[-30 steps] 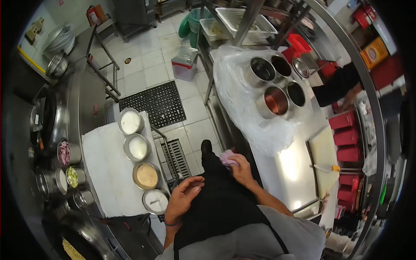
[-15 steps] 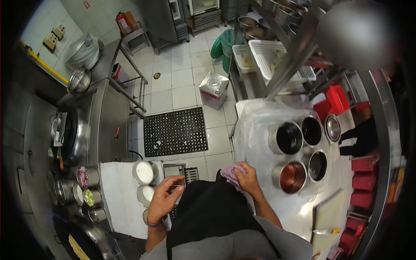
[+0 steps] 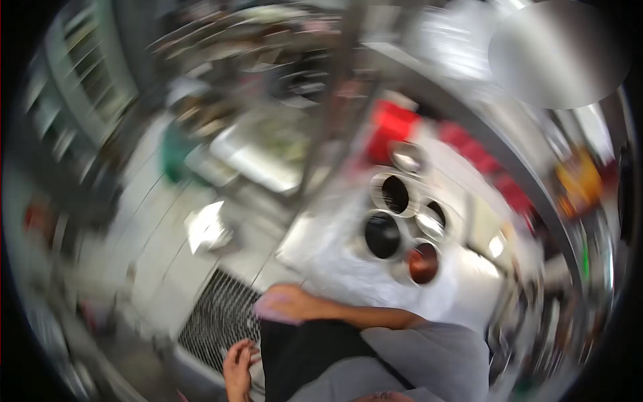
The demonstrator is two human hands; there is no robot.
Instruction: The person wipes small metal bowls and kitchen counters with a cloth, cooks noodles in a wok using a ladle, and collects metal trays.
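Note:
My right hand (image 3: 299, 303) is closed around a pink cloth (image 3: 271, 305), held in front of the black apron (image 3: 301, 352). Low in the head view, my left hand (image 3: 238, 362) hangs beside the apron, its fingers loosely curled and apart with nothing in them. Beyond my right forearm several metal pots stand on a plastic-covered table (image 3: 335, 248). One pot (image 3: 422, 262) contains reddish-brown liquid; another pot (image 3: 382, 234) looks dark inside. Motion blur smears much of the view.
A black perforated mat (image 3: 218, 318) lies on the tiled floor, with a square metal tin (image 3: 209, 228) beyond it. A metal rack with a white basket (image 3: 258, 157) rises behind the table. Red containers (image 3: 395, 127) and a metal bowl (image 3: 406, 157) sit past the pots.
The view has swung to the right, so the pots now lie nearer the middle and the stove side has left view. My right arm now reaches across my front, still with the cloth.

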